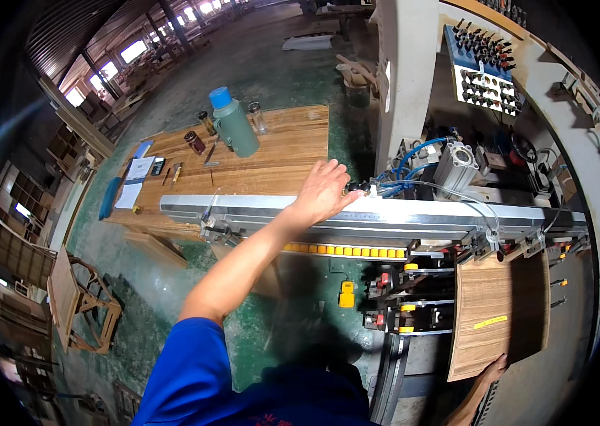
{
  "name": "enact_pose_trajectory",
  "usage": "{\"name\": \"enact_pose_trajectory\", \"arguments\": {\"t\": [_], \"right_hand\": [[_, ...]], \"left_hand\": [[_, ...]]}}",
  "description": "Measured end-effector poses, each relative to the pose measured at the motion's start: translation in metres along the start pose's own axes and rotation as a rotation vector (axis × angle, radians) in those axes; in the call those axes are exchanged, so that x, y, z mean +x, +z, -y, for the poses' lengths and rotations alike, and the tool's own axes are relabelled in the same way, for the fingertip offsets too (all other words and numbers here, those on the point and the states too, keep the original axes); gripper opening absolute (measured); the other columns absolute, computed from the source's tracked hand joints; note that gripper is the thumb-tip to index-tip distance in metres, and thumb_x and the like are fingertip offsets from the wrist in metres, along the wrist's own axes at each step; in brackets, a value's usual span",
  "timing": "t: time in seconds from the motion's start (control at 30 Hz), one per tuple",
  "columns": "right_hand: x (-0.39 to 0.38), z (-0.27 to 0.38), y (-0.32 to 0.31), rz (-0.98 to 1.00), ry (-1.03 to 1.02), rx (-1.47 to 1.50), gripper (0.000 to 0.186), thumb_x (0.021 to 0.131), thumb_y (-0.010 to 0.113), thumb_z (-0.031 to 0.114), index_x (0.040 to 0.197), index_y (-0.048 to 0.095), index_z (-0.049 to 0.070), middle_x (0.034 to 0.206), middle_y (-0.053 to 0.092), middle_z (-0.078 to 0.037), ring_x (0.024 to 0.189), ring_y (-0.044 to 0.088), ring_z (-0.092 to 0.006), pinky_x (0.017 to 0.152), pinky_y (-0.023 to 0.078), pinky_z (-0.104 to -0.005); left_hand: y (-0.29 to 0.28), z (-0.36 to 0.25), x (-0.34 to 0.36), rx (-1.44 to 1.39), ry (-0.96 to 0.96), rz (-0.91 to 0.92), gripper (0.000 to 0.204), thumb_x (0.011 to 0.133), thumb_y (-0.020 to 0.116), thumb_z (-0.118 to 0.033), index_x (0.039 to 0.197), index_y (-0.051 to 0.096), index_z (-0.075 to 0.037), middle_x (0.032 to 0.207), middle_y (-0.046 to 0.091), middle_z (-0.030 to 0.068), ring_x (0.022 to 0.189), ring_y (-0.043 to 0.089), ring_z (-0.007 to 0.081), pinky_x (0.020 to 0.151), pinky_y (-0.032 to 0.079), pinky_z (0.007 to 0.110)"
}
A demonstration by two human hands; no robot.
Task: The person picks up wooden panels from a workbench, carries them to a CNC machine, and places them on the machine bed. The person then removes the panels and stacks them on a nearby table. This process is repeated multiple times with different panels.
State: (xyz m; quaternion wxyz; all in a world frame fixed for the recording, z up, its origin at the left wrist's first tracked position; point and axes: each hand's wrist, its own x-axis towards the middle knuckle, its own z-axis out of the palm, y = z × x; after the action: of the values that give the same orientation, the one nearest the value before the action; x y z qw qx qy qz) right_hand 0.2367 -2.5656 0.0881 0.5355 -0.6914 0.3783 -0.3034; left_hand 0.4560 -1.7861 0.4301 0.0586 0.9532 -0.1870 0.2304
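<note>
A broad brown wooden worktop (279, 167), upper left of the frame, carries a green vacuum flask with a blue cap (240, 133). At centre, a person's left hand (323, 192), fingers extended and thumb out, lies over a long silver metal beam (413, 210) beside bright blue air tubes (415, 150). At lower right, a rectangular brown wood-grain panel (495, 305) bearing a yellow strip (490, 322) lies on the machine, its far edge at the beam. The right hand (493, 370) touches its near edge; whether it grips cannot be told. Placement appears done; removal remains. Any work on the far edge is hidden.
</note>
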Motion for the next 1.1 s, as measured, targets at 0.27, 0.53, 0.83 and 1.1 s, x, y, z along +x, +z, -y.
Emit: {"name": "enact_pose_trajectory", "arguments": {"t": [0.27,0.53,0.83,1.1], "right_hand": [[-0.026,-0.023,0.003,-0.180,-0.086,-0.359,0.087,0.094,0.073,0.047,0.151,0.039,-0.010,0.149,0.049,-0.025,0.126,0.056,-0.0306,0.106,0.048,-0.0418],[-0.228,0.059,0.013,-0.115,-0.021,-0.075,0.071,0.097,0.071,0.031,0.151,0.042,-0.005,0.148,0.052,-0.023,0.128,0.054,-0.0285,0.109,0.044,-0.0379],[-0.422,0.064,0.020,-0.216,0.150,0.219,0.064,0.102,0.064,0.019,0.156,0.036,0.001,0.148,0.054,-0.015,0.129,0.054,-0.0222,0.107,0.044,-0.0336],[-0.452,0.096,0.031,-0.227,0.218,0.235,0.062,0.104,0.062,0.021,0.157,0.036,0.000,0.148,0.054,-0.014,0.129,0.054,-0.0206,0.107,0.043,-0.0322]], "left_hand": [[-0.006,0.019,0.001,-0.021,0.059,0.044,0.057,0.097,0.059,-0.052,0.082,0.075,0.001,0.093,0.068,0.0141,0.107,0.058,0.0303,0.100,0.040,0.049],[0.016,0.016,0.021,-0.175,0.162,0.065,0.047,0.093,0.066,-0.045,0.082,0.072,0.000,0.089,0.068,0.0178,0.093,0.062,0.0335,0.084,0.048,0.046],[0.038,0.038,0.003,-0.194,0.193,-0.092,0.054,0.101,0.059,-0.044,0.103,0.069,0.009,0.117,0.067,0.0276,0.110,0.062,0.0439,0.093,0.048,0.050],[0.005,0.015,0.005,-0.168,0.115,0.113,0.047,0.106,0.050,-0.041,0.111,0.065,0.003,0.102,0.069,0.0283,0.096,0.064,0.0475,0.082,0.050,0.052]]}}
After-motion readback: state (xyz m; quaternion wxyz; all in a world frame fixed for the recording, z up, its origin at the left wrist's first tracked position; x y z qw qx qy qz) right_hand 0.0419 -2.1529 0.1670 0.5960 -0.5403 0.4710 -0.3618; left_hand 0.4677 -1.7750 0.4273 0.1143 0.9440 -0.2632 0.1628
